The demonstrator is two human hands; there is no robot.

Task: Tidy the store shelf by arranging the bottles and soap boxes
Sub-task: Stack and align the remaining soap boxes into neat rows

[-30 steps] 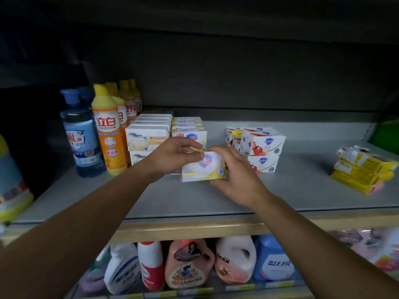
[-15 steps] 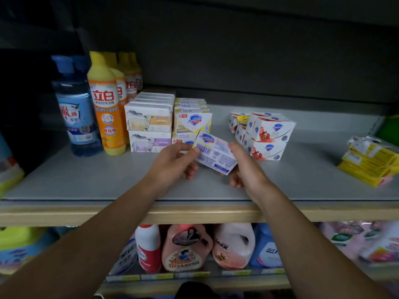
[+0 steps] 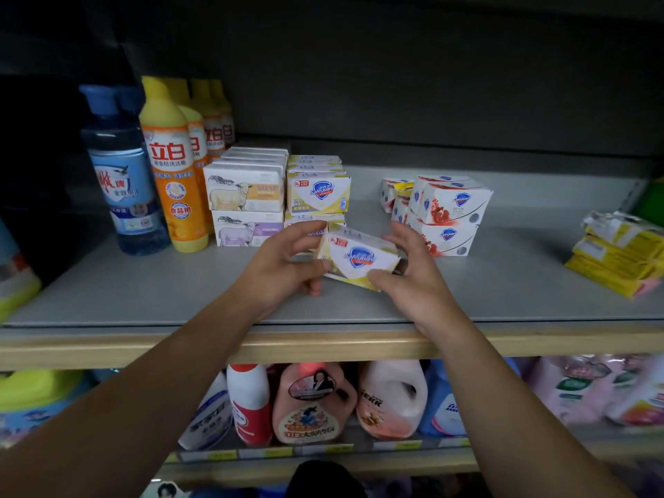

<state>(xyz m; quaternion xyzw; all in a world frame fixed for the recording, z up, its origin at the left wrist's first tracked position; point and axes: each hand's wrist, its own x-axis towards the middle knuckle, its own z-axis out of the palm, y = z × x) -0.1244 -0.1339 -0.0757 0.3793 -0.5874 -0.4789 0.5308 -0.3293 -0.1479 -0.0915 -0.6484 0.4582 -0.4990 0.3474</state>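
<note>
While both forearms reach up from the bottom of the frame, the grey store shelf [image 3: 143, 289] with its tan front edge spans the whole middle of the picture. Below it, along the lower edge, stand pink, white and blue plastic detergent jugs [image 3: 391, 397]. At the upper left of the frame a clear blue bottle with a blue cap [image 3: 122, 174] stands just beside a row of yellow-capped orange dish-soap bottles [image 3: 176, 174] running back toward the rear wall. Right of these sit two stacked rows of white soap boxes printed with a sheep [image 3: 248, 195], touching a stack of yellow-and-white Safeguard soap boxes [image 3: 318, 190]. Right of centre, set apart from that stack, is a loose pile of white-and-red Safeguard soap boxes [image 3: 449, 213], and at the far right edge lies a stack of yellow wrapped packs [image 3: 618, 257].

At the centre, just in front of the yellow stack, a single yellow-and-white soap box [image 3: 359, 260] is held tilted above the shelf (its printed face is blurred). The left hand [image 3: 284, 267] pinches its left end between thumb and curled fingers. The right hand [image 3: 413, 278] grips its right end, thumb on the front lower edge, fingers spread behind.
</note>
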